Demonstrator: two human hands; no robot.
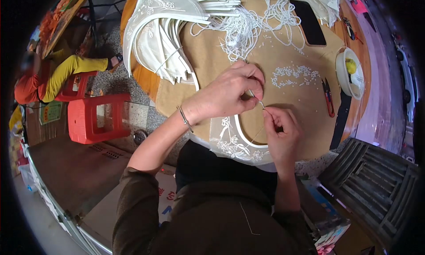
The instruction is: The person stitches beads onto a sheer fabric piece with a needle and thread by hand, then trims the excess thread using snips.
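Note:
My left hand (232, 91), with a bangle on its wrist, is closed in a pinch. Opposite it, my right hand (284, 130) pinches too, thumb against curled fingers. A short, thin whitish strand (261, 104) runs between the two sets of fingertips; it looks like a beaded thread, and whether a needle is on it I cannot tell. Below my hands, a sheer white embroidered collar (228, 144) with a smooth white edge lies at the table's near side. Loose white beads (294, 76) are scattered beyond my right hand, and a tangle of bead strings (241, 31) lies beyond my left.
A stack of similar collars (166, 55) fills the table's far left. To the right are a black phone (308, 22), red-handled thread snips (328, 97) and a white bowl (343, 80) holding something yellow. A red stool (84, 120) and a seated person (73, 69) are at left.

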